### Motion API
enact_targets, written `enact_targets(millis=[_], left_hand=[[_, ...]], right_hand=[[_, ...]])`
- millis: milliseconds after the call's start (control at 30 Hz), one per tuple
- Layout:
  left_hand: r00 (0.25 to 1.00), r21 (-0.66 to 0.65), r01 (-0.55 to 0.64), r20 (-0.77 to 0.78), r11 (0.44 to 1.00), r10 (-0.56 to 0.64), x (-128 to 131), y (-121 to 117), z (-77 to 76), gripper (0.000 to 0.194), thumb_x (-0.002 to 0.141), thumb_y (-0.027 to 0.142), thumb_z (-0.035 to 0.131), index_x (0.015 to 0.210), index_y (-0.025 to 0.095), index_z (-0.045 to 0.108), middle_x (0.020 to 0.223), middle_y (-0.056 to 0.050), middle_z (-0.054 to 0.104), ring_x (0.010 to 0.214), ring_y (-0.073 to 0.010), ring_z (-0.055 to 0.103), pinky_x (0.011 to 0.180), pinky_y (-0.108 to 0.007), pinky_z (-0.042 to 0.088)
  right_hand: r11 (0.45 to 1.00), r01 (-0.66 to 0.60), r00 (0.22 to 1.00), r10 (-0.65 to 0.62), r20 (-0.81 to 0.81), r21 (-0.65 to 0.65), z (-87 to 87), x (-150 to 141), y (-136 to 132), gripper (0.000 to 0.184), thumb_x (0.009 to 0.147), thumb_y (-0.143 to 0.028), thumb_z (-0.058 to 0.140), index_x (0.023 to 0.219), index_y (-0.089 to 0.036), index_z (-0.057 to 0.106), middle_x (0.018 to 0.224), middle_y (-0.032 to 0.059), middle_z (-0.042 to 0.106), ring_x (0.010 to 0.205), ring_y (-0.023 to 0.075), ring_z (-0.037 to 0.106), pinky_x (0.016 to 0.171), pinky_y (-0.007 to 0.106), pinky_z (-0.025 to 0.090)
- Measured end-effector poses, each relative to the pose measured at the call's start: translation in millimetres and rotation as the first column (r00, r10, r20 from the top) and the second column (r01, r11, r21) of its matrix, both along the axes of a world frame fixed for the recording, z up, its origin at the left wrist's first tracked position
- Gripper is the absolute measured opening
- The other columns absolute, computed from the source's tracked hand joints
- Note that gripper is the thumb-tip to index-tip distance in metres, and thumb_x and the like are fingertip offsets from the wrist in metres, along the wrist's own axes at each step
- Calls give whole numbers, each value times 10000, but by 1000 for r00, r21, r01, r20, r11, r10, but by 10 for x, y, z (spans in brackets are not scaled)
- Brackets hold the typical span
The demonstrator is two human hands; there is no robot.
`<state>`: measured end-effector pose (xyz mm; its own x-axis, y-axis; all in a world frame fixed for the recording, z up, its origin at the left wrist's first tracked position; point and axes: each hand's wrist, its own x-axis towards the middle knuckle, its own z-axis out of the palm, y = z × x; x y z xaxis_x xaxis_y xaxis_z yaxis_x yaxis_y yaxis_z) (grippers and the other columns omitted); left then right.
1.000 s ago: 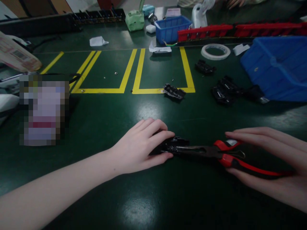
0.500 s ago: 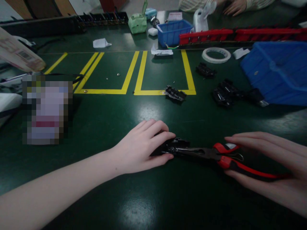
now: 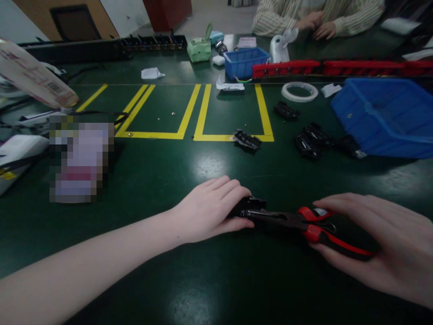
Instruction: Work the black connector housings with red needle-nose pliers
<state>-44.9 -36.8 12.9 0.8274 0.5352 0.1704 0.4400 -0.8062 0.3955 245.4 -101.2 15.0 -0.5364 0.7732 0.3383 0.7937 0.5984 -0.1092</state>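
My left hand [image 3: 216, 210] is closed over a small black plastic part [image 3: 257, 204] on the dark green table, hiding much of it. My right hand [image 3: 382, 239] wraps around the red-and-black handles of long-nose pliers [image 3: 287, 220]. The tips of the pliers reach the black part close to my left fingertips; whether the jaws clamp it I cannot tell. Beyond my hands a similar black part [image 3: 247, 140] lies across the yellow tape line.
More black parts [image 3: 311, 140] lie beside a large blue bin [image 3: 385, 122] at right. Behind them is a tape roll [image 3: 299, 91]. A blurred-out object [image 3: 83, 162] stands at left. Across the table are a small blue basket [image 3: 246, 62], a red strip [image 3: 287, 68] and another person's hands [image 3: 318, 26].
The view has tilted up a little, so more of the person opposite shows. My right hand has closed in around the handles of the pliers. My left hand keeps its hold on the black part.
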Motion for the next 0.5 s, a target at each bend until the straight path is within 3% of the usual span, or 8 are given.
enact_targets(millis=[233,400,500], left_hand=[[999,88,33,-22,996,-31,-3,-27,-5,432,892,504,573,1045,101,557,922,-60,636,787,-187,561,634,-279,447],[999,98,45,-7,994,-44,-25,-17,-19,419,866,539,588,927,125,571,822,-28,618,702,-167,545,592,-270,412],[999,81,41,6,996,-42,-37,-6,-26,404,847,545,607,849,144,563,768,-6,594,663,-155,527,565,-261,382]], right_hand=[[996,-89,995,89,-52,-1,66,-42,55,355,757,-383,612,1061,-222,527,865,56,672,684,214,661,556,337,544],[995,-86,993,82,-80,-44,-23,-67,21,419,790,-376,579,1171,-216,514,955,71,674,770,225,667,615,347,552],[993,-78,992,69,-103,-84,-78,-90,7,375,801,-370,564,1135,-203,533,952,74,668,763,207,663,615,326,543]])
